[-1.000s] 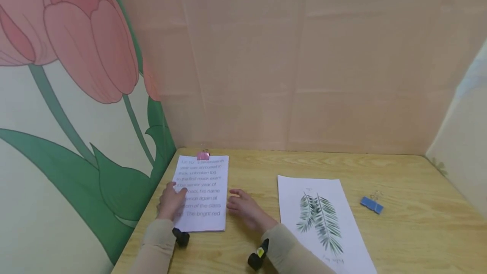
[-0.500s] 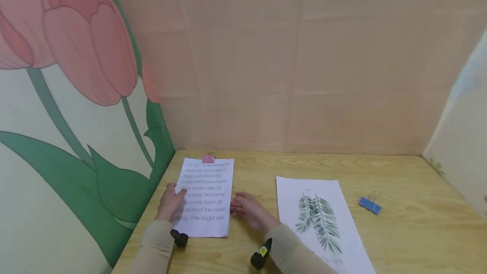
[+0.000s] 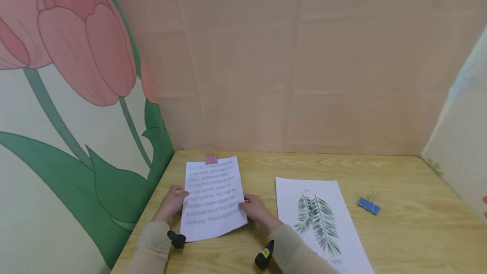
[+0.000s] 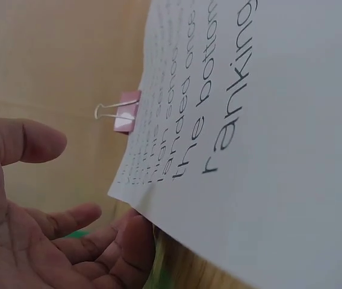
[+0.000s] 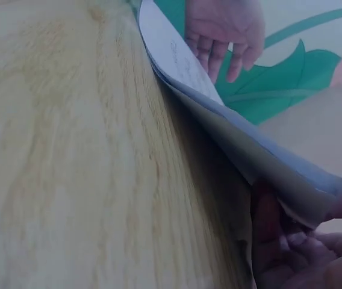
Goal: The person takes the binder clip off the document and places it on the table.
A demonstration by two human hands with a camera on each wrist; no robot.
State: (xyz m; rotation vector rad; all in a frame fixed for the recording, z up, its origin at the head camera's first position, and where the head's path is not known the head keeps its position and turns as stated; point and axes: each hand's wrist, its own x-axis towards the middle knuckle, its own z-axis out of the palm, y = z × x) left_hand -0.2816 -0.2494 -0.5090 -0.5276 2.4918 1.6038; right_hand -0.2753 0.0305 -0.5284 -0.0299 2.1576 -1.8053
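Observation:
A stack of printed paper sheets (image 3: pixel 213 206) lies at the table's left, with a pink binder clip (image 4: pixel 126 112) on its far edge. My right hand (image 3: pixel 259 211) pinches the stack's right edge, thumb above and fingers beneath. In the right wrist view that side of the stack (image 5: pixel 243 141) is lifted and bowed off the wood. My left hand (image 3: pixel 172 203) is at the opposite edge. Its thumb (image 4: pixel 41 142) stands away from the paper in the left wrist view, and its loosely bent fingertips are right at the paper's edge.
A white sheet with a palm-leaf print (image 3: pixel 289 198) lies right of the right forearm. Beyond it is a blue binder clip (image 3: pixel 369 205) on the wooden table (image 3: pixel 418 231). A tulip-patterned wall (image 3: pixel 125 160) borders the left side, and a pinkish backdrop (image 3: pixel 243 75) the back.
The stack has shifted right and turned slightly. My right hand, earlier beside its edge, now grips it and raises that side. My left thumb has come off the sheet's face to its left edge.

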